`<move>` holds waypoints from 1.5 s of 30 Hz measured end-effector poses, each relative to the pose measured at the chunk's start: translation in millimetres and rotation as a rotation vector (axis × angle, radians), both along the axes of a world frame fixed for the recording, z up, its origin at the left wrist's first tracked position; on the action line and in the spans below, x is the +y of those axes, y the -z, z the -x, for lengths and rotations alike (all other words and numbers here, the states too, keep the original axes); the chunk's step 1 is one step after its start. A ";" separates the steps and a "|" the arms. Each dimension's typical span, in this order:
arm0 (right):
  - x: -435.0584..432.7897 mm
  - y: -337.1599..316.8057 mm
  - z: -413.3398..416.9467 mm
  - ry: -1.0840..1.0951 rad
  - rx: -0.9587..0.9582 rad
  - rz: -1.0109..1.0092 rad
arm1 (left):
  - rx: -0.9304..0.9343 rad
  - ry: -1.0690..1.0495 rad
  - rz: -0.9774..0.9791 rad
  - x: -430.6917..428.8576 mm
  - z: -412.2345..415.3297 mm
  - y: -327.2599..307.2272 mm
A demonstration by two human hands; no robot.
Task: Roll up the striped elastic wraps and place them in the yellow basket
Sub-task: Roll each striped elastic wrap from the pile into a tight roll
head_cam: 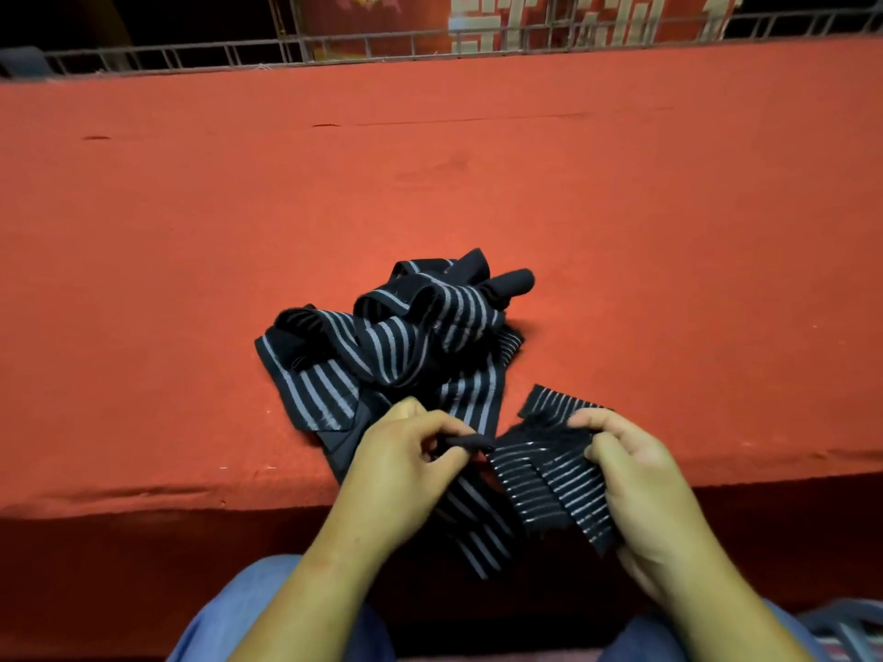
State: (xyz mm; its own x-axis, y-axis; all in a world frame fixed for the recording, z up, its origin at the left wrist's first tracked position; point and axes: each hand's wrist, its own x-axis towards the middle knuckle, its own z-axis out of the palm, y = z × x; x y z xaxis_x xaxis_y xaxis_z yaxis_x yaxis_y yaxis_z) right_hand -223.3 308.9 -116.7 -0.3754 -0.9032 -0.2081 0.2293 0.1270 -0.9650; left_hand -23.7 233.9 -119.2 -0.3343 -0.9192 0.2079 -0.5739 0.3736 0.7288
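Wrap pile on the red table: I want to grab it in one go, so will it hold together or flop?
Likely floppy: the pile lies in loose folds, and the wrap bends limply between the left hand and right hand. Probably light, as its loops stand unsupported. Overlapping strips may trail when lifted.

Big pale characters are showing on the red banner [420, 16] behind the railing [286, 35], but they are getting cut off, so nothing is reading clearly.
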 end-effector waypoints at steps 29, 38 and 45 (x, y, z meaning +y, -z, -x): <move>-24.0 -2.0 -0.9 0.191 0.313 0.016 | 1.247 -0.493 -0.197 -47.0 -48.7 -5.2; -111.2 -21.8 1.9 -0.180 0.803 -0.273 | 0.817 -0.608 0.007 -38.8 -49.4 1.8; -144.4 -25.2 0.0 -0.325 1.040 -0.412 | 0.895 -0.723 0.079 -42.8 -58.5 5.5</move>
State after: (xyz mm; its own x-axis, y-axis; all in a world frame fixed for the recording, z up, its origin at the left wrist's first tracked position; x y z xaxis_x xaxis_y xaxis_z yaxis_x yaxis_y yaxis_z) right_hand -223.3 164.5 -91.5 -0.3011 -0.9238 -0.2364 -0.7493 0.3825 -0.5405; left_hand 34.8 191.1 -124.7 0.5618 -0.8096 0.1703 0.0378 0.2307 0.9723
